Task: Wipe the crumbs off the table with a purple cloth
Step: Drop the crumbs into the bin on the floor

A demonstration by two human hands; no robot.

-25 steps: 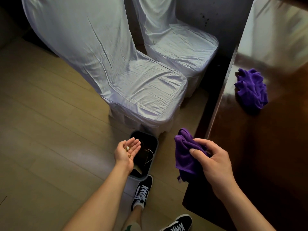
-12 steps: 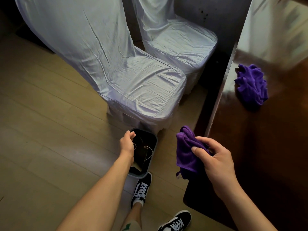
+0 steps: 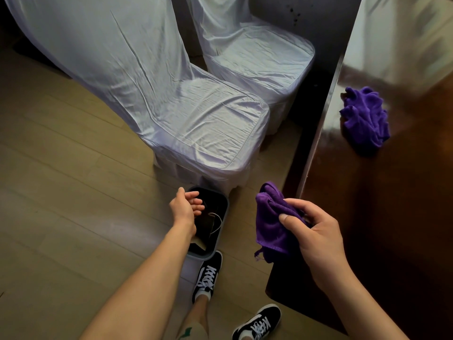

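My right hand (image 3: 316, 231) grips a bunched purple cloth (image 3: 270, 224), held in the air just off the corner of the dark glossy table (image 3: 382, 217). A second crumpled purple cloth (image 3: 365, 119) lies on the table near its left edge, further back. My left hand (image 3: 185, 207) hangs palm-down over the open top of a small grey bin (image 3: 210, 224) on the floor, fingers spread and tilted into the opening. No crumbs show in the palm or on the table.
Two chairs in white satin covers stand left of the table, the nearer chair (image 3: 196, 123) right behind the bin and the other chair (image 3: 259, 52) further back. My two black sneakers (image 3: 208, 276) stand on the wooden floor beside the bin.
My left hand, which lay palm-up holding crumbs beside the bin, has turned over above the bin's opening. The right hand has kept its hold on the cloth, almost still.
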